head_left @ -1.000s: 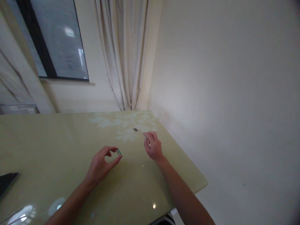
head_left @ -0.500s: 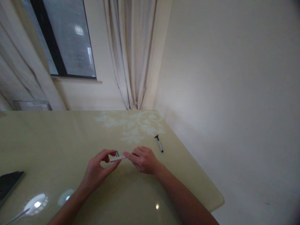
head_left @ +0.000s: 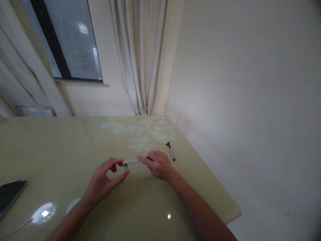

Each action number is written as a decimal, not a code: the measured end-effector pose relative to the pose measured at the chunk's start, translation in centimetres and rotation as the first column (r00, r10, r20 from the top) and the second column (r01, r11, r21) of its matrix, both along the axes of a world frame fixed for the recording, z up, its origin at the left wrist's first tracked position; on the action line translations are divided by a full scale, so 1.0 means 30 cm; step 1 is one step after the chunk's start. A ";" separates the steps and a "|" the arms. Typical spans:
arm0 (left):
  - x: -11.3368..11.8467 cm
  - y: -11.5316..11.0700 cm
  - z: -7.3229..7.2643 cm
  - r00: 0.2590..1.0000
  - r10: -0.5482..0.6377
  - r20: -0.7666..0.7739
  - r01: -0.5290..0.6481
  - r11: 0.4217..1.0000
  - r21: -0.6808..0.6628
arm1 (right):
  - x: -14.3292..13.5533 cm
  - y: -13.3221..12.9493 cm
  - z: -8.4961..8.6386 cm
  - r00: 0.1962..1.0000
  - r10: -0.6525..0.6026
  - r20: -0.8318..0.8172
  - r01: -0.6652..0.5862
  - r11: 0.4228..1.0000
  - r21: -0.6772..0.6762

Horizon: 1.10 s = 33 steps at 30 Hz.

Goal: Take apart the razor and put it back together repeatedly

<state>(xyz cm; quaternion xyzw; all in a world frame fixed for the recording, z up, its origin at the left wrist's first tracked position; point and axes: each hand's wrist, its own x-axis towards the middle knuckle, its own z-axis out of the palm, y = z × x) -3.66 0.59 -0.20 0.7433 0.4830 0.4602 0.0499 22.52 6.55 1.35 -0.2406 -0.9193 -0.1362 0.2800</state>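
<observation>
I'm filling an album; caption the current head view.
Left hand pinching a small cartridge, right hand holding a white stick, razor beyond.

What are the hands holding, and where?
The left hand pinches a small dark-and-teal piece by its two ends. The right hand grips a thin white stick by its right end.

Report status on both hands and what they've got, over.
Left hand: pinching small cartridge. Right hand: holding slim pale stick, its tip at the cartridge. Razor lying beyond right hand, nothing between the hands' tools.
</observation>
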 end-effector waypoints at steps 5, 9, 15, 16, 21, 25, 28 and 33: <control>-0.008 0.005 -0.012 1.000 -0.008 -0.027 0.008 1.000 -0.023 | 0.007 0.003 0.005 0.999 0.032 0.031 -0.032 0.999 0.016; -0.007 0.003 -0.010 1.000 -0.008 -0.020 0.008 1.000 -0.011 | 0.006 0.000 0.004 1.000 -0.008 0.028 0.008 1.000 0.007; 0.000 -0.002 -0.015 1.000 -0.008 -0.019 0.008 1.000 -0.005 | 0.002 -0.002 -0.002 0.998 0.003 0.055 -0.003 1.000 0.001; 0.001 -0.004 -0.016 1.000 -0.009 -0.019 0.009 1.000 -0.003 | 0.004 -0.002 -0.001 0.999 -0.016 0.044 0.016 1.000 -0.008; 0.005 -0.011 -0.017 0.999 -0.033 -0.041 0.031 0.999 -0.036 | 0.011 -0.008 0.000 0.995 0.055 0.086 -0.057 0.998 0.013; 0.000 -0.011 -0.025 1.000 -0.001 -0.016 0.001 1.000 -0.026 | 0.019 -0.014 -0.001 0.999 -0.014 0.030 0.014 1.000 -0.005; -0.004 -0.011 -0.029 0.999 -0.007 -0.032 0.006 0.999 -0.042 | 0.019 -0.022 -0.002 0.996 0.036 0.078 -0.036 0.999 -0.010; -0.008 -0.015 -0.026 1.000 0.013 -0.026 -0.014 1.000 -0.021 | 0.025 -0.031 0.008 0.999 -0.004 0.032 0.005 1.000 -0.011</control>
